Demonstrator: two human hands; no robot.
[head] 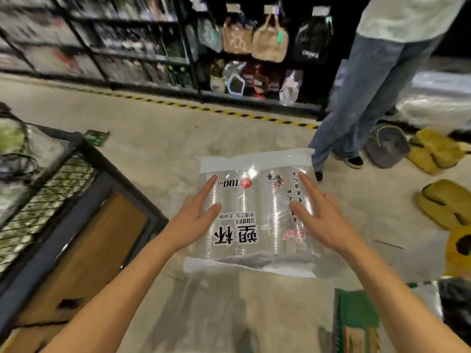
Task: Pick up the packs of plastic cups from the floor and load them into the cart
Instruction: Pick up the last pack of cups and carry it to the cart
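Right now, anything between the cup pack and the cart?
Nothing visible. The left hand and right hand are on the pack; only bare floor lies between it and the cart at left.

The left hand (194, 222) and right hand (324, 221) are bare, and both forearms (122, 284) too.

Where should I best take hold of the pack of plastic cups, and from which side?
Probably its two long side edges, the left hand coming from the left and the right hand from the right. The pack of plastic cups is wide and flat; the stiff cup rows there give firm hold, while the thin film flaps at both ends would likely slip.
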